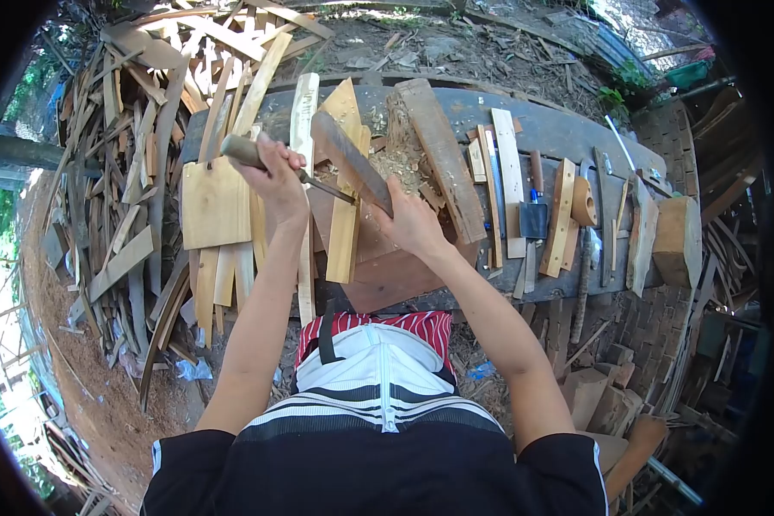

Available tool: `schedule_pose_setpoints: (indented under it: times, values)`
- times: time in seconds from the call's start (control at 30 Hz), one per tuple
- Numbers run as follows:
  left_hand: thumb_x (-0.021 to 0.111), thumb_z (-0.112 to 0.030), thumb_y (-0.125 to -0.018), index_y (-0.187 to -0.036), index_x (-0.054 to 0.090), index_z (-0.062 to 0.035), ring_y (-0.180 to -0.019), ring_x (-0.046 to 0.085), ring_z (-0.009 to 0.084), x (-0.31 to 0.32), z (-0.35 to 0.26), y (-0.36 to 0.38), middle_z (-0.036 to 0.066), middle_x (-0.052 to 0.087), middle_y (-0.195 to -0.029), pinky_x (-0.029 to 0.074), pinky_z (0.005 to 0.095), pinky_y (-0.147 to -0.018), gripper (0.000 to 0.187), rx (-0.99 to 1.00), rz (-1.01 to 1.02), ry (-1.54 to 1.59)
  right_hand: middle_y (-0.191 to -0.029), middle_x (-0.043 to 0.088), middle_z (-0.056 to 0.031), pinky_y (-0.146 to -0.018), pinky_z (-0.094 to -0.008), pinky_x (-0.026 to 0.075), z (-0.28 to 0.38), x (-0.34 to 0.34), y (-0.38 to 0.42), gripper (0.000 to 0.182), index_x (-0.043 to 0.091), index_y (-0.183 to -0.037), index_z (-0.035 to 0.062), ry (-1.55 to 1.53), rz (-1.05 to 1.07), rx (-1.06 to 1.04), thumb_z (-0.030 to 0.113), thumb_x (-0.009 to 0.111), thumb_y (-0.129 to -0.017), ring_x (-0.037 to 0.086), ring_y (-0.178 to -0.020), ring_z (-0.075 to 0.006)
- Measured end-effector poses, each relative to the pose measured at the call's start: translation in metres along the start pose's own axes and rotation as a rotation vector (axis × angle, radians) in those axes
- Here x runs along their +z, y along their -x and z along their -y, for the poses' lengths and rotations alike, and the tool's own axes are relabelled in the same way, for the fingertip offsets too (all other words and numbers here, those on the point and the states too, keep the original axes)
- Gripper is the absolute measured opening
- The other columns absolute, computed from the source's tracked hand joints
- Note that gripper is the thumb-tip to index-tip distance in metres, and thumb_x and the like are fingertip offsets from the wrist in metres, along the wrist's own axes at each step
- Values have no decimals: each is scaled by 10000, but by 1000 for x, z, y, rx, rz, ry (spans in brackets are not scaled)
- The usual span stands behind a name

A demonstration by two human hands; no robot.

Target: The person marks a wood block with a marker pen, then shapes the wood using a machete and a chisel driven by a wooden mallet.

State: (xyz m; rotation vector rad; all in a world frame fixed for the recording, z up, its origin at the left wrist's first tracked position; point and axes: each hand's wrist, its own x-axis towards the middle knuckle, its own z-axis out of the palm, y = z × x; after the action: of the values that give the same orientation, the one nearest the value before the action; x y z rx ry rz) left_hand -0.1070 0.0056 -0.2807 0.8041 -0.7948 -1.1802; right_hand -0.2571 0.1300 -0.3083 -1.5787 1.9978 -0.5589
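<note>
My left hand is wrapped round a chisel, near where its thick wooden handle meets the metal shaft. The shaft slants down to the right, its tip at a narrow yellowish wooden piece on the bench. My right hand grips the near end of a flat, dark wooden club. The club slants up and left above the wooden piece, its far end apart from the chisel handle. Wood chips lie just beyond my right hand, beside a long brown block.
On the bench, a square board lies at left. To the right are wooden strips, a dark square-headed tool, a wooden plane-like piece and a big block. Scrap wood is heaped at far left.
</note>
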Motion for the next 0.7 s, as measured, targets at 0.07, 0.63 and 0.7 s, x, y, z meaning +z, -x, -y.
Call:
schedule_pose_setpoints:
  times: [0.07,0.63,0.7]
  values:
    - [551,-256,-990,-1134,301,-88,-517,430,96,-9,2,-11,13,423,-662,434,274,-499,334,-8,-58,10,-767,641,-294,-699,-538,501,3,-2,-1,527,415,-1236,-23,-31,48,34,322,601,-883,632,-773,-482]
    - [540,-314,-993,-1139,342,-81,-510,409,76,-12,10,-13,1,403,-637,416,244,-461,339,-37,-293,6,-766,640,-307,-689,-547,505,6,23,5,541,411,-1244,-20,-87,-103,66,334,609,-886,637,-763,-491]
    - [535,-329,-995,-1130,354,-73,-498,407,72,-2,11,-9,-1,410,-646,415,235,-459,342,-26,-314,-12,-805,643,-317,-711,-539,499,4,26,9,565,403,-1266,-15,-87,-99,104,360,603,-893,631,-800,-501]
